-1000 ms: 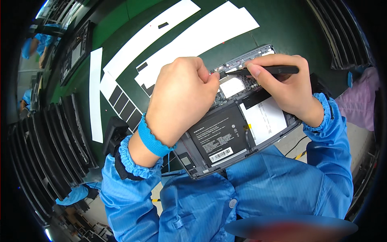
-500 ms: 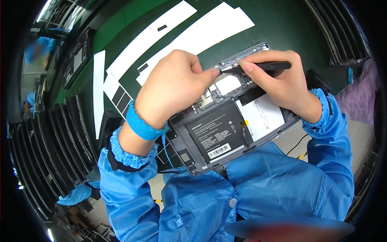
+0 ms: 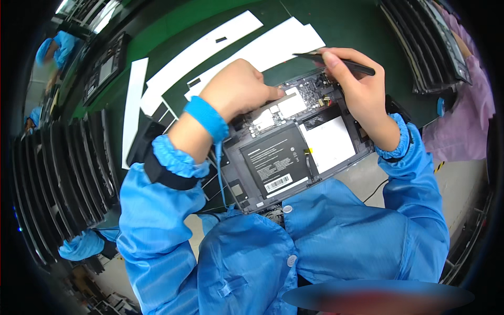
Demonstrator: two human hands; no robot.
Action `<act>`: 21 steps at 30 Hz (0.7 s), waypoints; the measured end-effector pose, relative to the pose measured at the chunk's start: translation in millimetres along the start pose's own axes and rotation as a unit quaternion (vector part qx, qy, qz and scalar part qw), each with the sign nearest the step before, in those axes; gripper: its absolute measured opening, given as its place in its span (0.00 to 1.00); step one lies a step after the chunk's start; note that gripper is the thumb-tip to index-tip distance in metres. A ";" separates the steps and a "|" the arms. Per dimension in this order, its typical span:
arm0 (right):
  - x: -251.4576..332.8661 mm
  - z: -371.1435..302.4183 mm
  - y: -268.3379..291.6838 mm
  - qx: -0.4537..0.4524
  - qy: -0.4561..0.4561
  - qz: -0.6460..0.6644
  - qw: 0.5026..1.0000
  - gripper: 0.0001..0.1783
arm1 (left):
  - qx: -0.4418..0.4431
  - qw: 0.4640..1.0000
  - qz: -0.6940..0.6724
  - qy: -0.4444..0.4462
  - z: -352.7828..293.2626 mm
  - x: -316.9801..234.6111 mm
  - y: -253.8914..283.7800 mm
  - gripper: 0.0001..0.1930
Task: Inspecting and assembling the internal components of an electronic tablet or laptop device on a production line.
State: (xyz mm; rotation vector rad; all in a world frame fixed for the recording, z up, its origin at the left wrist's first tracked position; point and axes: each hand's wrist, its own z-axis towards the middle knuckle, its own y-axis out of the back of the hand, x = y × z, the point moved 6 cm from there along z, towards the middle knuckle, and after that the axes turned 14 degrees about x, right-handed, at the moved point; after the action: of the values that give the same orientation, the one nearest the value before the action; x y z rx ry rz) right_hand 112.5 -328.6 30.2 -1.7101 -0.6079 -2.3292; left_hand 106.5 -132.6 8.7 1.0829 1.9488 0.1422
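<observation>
Head view: black tweezers [image 3: 359,67] point left, long axis near-crosswise.

Shiny blue smock [image 3: 346,231] is showing pale buttons [image 3: 292,260]; ruffled cuffs [image 3: 181,157] are bunching; blue wristband [image 3: 207,116] is trailing blue cord [image 3: 220,181]; black band [image 3: 170,178] is circling left sleeve [image 3: 157,215].

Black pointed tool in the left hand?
No: the right hand grips the black pointed tool; the left hand is over the open device.
</observation>
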 end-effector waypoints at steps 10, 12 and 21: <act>-5.3 -64.7 47.3 -0.038 -0.102 -0.090 0.990 0.20 | -0.226 0.944 -0.209 -0.119 -167.2 66.2 -80.2 0.27; -14.1 -71.2 27.1 0.000 -0.103 -0.086 0.991 0.20 | -0.159 0.925 -0.306 -0.160 -168.4 65.0 -100.7 0.32; -0.1 -23.6 20.1 0.077 -0.104 -0.256 0.958 0.16 | -0.193 0.972 -0.026 -0.135 -164.7 67.6 -45.0 0.18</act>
State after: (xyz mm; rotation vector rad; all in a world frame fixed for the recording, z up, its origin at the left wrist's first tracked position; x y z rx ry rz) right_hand 99.9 -356.8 28.5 -1.9132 -1.3786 -2.3338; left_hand -59.3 -62.5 44.7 0.7496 1.6185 0.3147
